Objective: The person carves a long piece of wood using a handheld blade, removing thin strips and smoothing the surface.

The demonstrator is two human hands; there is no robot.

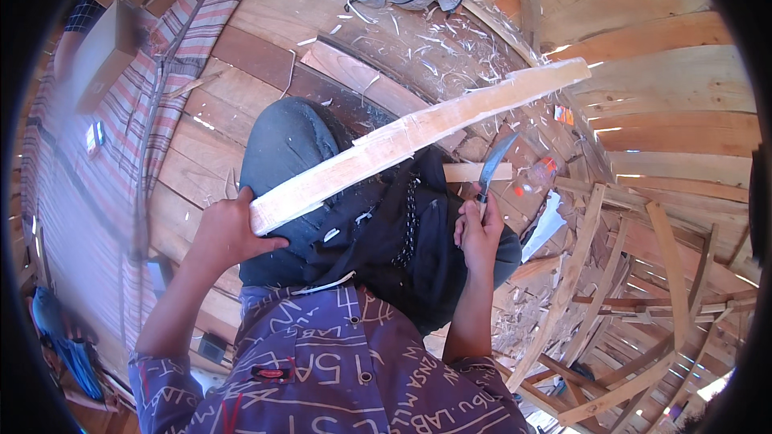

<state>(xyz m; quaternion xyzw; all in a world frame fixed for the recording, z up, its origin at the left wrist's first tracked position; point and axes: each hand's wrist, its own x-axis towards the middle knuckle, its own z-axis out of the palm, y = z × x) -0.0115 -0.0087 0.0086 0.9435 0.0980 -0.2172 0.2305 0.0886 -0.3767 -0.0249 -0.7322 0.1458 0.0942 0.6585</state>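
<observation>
Wooden floor (193, 145): boards littered with pale shavings (422, 52), upper centre.
Pale plank (414, 130): slants from centre left to upper right, over my knee (277, 137).
Left hand (229, 229): clasps its near end.
Right hand (480, 233): wrapped round a curved knife (494, 162), blade upward, apart from the wood.
Knife care: I'd judge shallow strokes best, edge turned from knee and left hand.
Hard to see: knife handle, mostly under my fingers; the plank's underside.

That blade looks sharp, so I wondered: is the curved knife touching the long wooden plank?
Apart. The head view shows a clear gap between the plank and the tip of the knife in the right hand.
</observation>
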